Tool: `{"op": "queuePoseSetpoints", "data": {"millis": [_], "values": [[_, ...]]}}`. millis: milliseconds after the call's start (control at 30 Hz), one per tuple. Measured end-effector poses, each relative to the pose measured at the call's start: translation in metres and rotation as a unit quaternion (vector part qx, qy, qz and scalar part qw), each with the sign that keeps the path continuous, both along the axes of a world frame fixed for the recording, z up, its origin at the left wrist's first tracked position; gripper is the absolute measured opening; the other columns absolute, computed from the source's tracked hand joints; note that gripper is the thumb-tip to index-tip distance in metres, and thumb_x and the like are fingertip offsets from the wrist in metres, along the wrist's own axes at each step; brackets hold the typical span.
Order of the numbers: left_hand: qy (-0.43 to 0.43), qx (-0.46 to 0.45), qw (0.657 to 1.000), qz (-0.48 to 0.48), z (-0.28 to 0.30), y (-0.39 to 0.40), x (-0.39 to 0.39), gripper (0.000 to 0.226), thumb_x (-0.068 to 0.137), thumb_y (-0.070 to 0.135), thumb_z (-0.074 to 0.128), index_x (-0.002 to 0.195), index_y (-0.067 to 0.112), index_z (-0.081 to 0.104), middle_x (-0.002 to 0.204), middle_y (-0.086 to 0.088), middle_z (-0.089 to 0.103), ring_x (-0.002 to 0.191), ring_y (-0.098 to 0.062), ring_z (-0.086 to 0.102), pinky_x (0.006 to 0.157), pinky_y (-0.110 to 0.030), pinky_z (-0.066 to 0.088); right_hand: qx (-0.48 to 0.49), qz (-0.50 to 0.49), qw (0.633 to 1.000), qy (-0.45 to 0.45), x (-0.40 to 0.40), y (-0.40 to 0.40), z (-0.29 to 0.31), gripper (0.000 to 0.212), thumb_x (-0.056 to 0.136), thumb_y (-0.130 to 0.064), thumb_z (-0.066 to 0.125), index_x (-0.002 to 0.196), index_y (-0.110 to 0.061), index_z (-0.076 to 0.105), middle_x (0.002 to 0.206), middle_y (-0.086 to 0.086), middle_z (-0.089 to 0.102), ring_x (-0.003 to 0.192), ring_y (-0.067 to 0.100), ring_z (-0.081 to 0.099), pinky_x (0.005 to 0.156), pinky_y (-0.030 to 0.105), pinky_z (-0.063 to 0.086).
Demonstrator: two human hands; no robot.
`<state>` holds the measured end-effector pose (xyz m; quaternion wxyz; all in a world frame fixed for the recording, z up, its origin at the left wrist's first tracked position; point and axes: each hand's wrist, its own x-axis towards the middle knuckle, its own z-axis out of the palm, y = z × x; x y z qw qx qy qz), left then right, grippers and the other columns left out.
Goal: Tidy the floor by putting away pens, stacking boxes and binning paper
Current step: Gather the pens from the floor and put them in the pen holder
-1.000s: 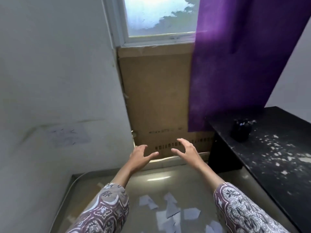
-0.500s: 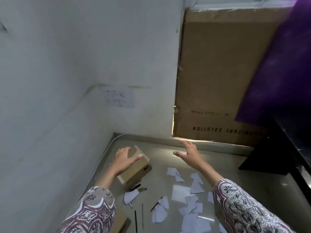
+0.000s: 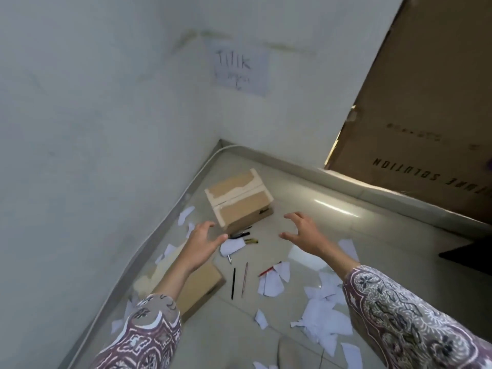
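Both hands are dropping toward the small brown cardboard box [image 3: 239, 201] on the floor: left hand [image 3: 201, 243] just beside its near corner, right hand [image 3: 306, 235] further right, fingers spread, gripping nothing. Grip opposite sides, avoiding the black pens [image 3: 241, 235] touching its base.

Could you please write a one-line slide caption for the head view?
Both open hands, left and right, reach toward a cardboard box amid scattered pens and torn paper.

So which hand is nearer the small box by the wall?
Left. The left hand hovers at the small box's near corner; the right hand hangs further off to its right.
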<state>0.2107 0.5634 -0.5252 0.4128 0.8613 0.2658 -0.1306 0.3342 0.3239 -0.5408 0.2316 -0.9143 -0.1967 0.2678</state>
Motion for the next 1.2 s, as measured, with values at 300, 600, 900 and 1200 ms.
{"op": "queuePoseSetpoints", "data": {"millis": [300, 600, 900, 1200], "values": [[0.065, -0.03, 0.997, -0.007, -0.237, -0.017, -0.013, 0.037, 0.092, 0.028, 0.054, 0.125, 0.013, 0.047, 0.129, -0.005, 0.047, 0.119, -0.017, 0.045, 0.087, -0.02, 0.032, -0.025, 0.095, 0.995, 0.012, 0.013, 0.046, -0.216, 0.056, 0.09, -0.038, 0.056, 0.138, -0.013, 0.039, 0.147, 0.011, 0.032, 0.136, 0.028, 0.027, 0.11, 0.043, 0.029], [0.056, -0.045, 0.996, 0.055, -0.442, -0.008, 0.005, 0.036, 0.091, 0.027, 0.054, 0.122, 0.01, 0.047, 0.13, -0.008, 0.047, 0.104, -0.013, 0.043, 0.084, -0.024, 0.033, -0.038, 0.17, 0.984, -0.04, 0.036, 0.078, -0.399, 0.05, 0.09, -0.032, 0.058, 0.134, -0.012, 0.044, 0.141, 0.011, 0.04, 0.128, 0.028, 0.036, 0.104, 0.039, 0.037], [0.11, 0.064, 0.99, 0.053, -0.585, -0.001, 0.042, 0.06, 0.091, 0.028, 0.053, 0.136, -0.003, 0.029, 0.138, -0.023, 0.034, 0.128, -0.037, 0.037, 0.103, -0.039, 0.036, -0.111, 0.316, 0.935, -0.113, 0.058, 0.086, -0.52, 0.05, 0.091, -0.033, 0.056, 0.134, -0.011, 0.043, 0.142, 0.01, 0.037, 0.125, 0.027, 0.041, 0.1, 0.039, 0.042], [0.087, 0.104, 0.978, 0.16, -0.625, 0.012, 0.072, 0.049, 0.094, 0.019, 0.051, 0.131, -0.003, 0.028, 0.137, -0.022, 0.033, 0.121, -0.037, 0.045, 0.096, -0.041, 0.041, -0.121, 0.355, 0.917, -0.133, 0.075, 0.097, -0.546, 0.048, 0.092, -0.032, 0.054, 0.135, -0.013, 0.041, 0.14, 0.009, 0.036, 0.118, 0.026, 0.047, 0.094, 0.038, 0.045]]}}
